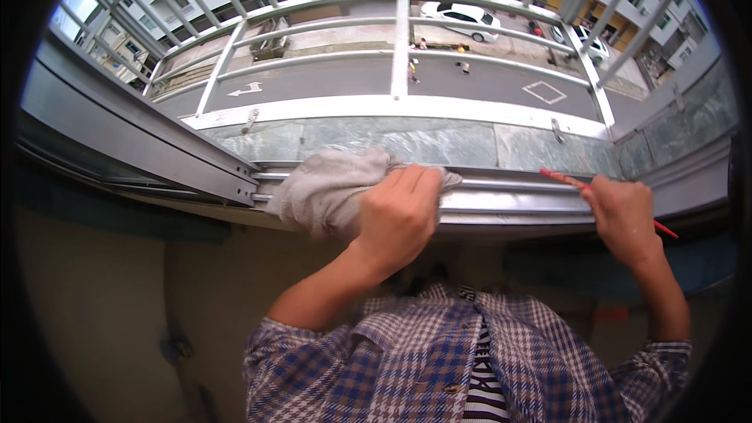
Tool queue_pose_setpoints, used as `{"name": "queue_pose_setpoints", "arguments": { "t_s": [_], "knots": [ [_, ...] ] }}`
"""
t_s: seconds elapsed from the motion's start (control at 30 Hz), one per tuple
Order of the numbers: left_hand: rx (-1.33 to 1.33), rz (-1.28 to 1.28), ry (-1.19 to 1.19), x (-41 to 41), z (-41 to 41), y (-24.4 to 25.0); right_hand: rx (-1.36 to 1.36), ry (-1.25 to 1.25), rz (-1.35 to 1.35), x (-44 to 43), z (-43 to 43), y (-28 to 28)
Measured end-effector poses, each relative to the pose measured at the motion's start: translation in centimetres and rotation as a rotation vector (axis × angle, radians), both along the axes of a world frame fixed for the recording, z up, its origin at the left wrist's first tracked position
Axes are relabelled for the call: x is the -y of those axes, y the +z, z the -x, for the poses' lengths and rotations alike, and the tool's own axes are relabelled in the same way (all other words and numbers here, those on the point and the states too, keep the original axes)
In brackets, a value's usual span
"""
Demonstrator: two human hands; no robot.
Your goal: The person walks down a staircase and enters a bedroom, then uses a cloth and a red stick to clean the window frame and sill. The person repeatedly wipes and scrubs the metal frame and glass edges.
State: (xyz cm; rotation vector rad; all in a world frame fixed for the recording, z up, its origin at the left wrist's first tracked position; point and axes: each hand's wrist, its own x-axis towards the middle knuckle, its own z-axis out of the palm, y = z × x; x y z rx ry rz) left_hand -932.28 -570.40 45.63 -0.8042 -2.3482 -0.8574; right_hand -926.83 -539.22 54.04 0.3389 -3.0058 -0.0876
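My left hand grips a bunched grey-beige cloth, which lies over the metal tracks of the sliding window frame. To the right, my right hand is closed around a thin red stick-like tool. One end of it points up and left over the track, the other sticks out below the hand. What kind of tool it is, I cannot tell. The fingertips of both hands are partly hidden.
A sliding window panel stands at the left end of the tracks. Beyond them are a stone-tiled ledge and a white metal window grille. Outside and below lies a street with a white car and several people.
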Motion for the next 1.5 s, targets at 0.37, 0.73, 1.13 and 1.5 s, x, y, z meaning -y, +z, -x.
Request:
{"name": "queue_pose_setpoints", "arguments": {
  "t_s": [0.37, 0.73, 1.13, 1.5],
  "knots": [
    [0.594, -1.231, -0.738, -5.9, 5.2, 14.6, 0.147, -0.079, 1.357, 0.7, 0.8, 1.3],
    [0.258, -0.956, -0.628, -8.4, 7.6, 19.9, -0.357, 0.098, 1.579, -2.8, -1.7, 8.0],
    [0.185, 0.282, -0.803, -23.7, 6.9, 1.9, -0.52, -0.618, 0.145, -5.5, -6.1, -0.3],
    [-0.177, 0.602, -1.009, -28.6, 4.7, -0.9, 0.005, -0.637, 1.976, -6.4, -11.0, -8.5]
  ]
}}
